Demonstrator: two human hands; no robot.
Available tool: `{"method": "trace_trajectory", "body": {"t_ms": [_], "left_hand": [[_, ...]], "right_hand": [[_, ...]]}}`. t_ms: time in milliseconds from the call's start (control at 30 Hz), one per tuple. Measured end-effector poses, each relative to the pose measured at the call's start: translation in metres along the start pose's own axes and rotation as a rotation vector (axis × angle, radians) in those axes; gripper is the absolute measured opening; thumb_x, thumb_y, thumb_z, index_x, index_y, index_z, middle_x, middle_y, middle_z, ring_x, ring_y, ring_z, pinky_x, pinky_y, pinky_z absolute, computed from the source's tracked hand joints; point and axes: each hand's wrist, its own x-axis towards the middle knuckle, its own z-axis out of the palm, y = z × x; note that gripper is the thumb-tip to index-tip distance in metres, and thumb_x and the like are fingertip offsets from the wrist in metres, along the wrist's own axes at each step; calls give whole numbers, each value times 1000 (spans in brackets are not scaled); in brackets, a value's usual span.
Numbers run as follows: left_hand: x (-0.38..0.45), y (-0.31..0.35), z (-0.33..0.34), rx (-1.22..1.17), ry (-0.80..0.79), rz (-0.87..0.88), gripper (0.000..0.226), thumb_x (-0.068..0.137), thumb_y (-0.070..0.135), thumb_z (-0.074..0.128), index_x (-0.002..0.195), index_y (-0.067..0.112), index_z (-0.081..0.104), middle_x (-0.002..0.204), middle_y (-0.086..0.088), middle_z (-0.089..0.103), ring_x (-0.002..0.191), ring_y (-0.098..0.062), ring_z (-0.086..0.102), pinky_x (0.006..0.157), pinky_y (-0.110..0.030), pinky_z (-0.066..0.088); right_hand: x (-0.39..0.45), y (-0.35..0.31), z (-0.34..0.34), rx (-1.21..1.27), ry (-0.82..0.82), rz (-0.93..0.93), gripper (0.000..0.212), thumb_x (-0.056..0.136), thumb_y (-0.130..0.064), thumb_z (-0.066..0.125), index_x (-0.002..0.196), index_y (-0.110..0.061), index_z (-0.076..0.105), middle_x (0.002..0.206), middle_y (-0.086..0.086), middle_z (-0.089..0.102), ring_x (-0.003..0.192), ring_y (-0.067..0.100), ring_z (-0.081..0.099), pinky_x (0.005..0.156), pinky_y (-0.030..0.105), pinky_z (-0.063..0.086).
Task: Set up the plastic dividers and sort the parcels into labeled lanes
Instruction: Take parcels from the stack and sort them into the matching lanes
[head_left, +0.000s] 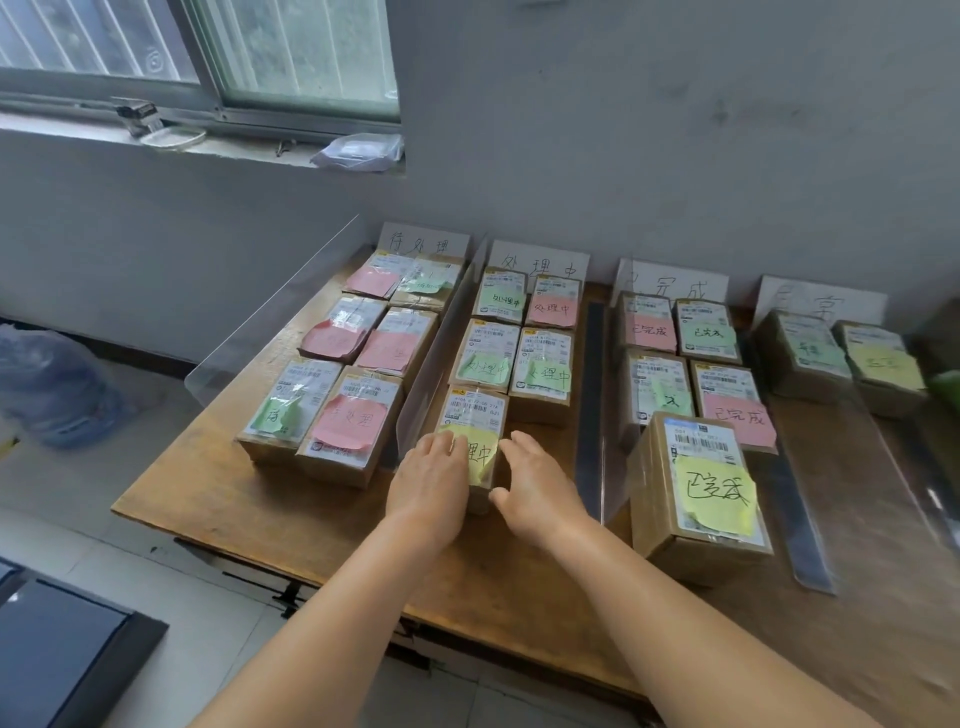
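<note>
Two hands hold a small box in the second lane on a wooden table.

The wooden table is big, flat and brown, with a smooth top. Clear plastic dividers stand on it like thin shiny walls and cut it into lanes. White paper signs with hand-written words lean at the back of the table. Brown cardboard parcels lie in rows on the table, each a small block with a white printed label and a pink, green or yellow sticky note. One parcel with a yellow note sits near the front of the table, just right of a divider. The left hand lies on its left side, fingers straight and together. The right hand cups its right side, thumb pressed on the front end.
</note>
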Motion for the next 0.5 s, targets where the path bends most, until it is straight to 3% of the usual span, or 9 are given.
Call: {"method": "trace_trajectory", "body": {"t_ms": [200,400,500], "left_hand": [[-3,33,-20,-56,40,28,67,89,37,60,146,22,28,149,0,36,138,-21,29,109,-34,31],[-14,102,-45,-82,76,104,78,90,17,59,151,23,11,157,0,19,144,-22,13,114,-36,21],[-23,149,-55,-111,100,165,76,92,29,58,151,24,12,157,2,18,145,-21,11,114,-38,22]], "right_hand": [[-21,28,-42,-97,64,-82,70,92,-25,58,151,-19,20,159,-2,14,146,16,8,117,34,14],[-59,78,-96,-185,174,-102,75,90,-31,59,151,-21,16,159,-2,13,147,17,5,117,33,6],[-83,110,-126,-221,224,-104,79,87,-37,63,150,-23,17,158,-3,18,146,17,9,116,35,7]]}}
